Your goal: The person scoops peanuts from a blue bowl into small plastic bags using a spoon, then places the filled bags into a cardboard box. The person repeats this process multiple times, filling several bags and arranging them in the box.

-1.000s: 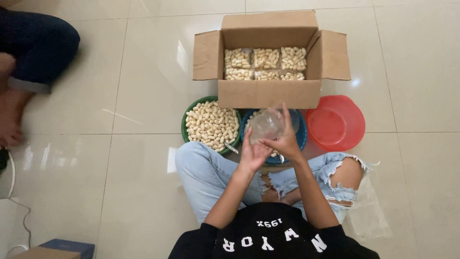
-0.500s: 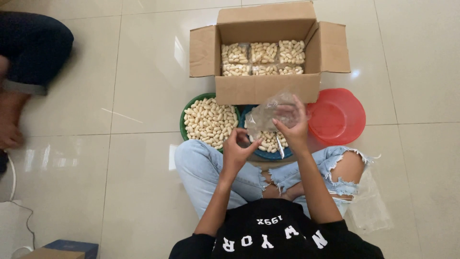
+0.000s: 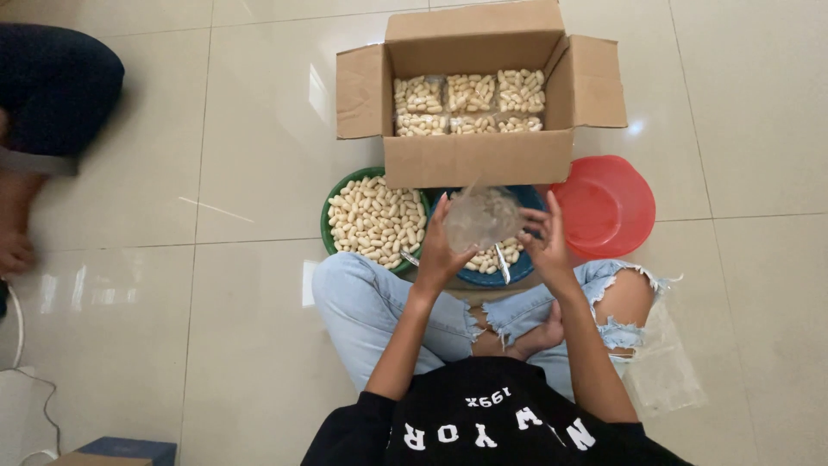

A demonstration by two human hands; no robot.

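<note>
I sit cross-legged on a tiled floor. My left hand (image 3: 440,250) and my right hand (image 3: 545,242) hold a clear plastic bag (image 3: 479,216) between them, above a blue bowl (image 3: 493,278) with pale peanut-like pods in it. The left hand grips the bag's left side, and the right hand's fingers touch its right edge. A green bowl (image 3: 329,205) heaped with the same pods stands just left of the blue one. An open cardboard box (image 3: 470,160) in front holds several clear packs of pods (image 3: 470,93).
An empty red bowl (image 3: 605,205) stands right of the blue bowl. A flat clear plastic bag (image 3: 660,367) lies by my right knee. Another person's legs (image 3: 39,112) are at the far left. A white cable (image 3: 17,345) and a blue box (image 3: 129,450) lie at the lower left.
Both hands and the clear bag have shifted slightly forward and left over the blue bowl. The view has drifted, and the person at the left moved a leg.
</note>
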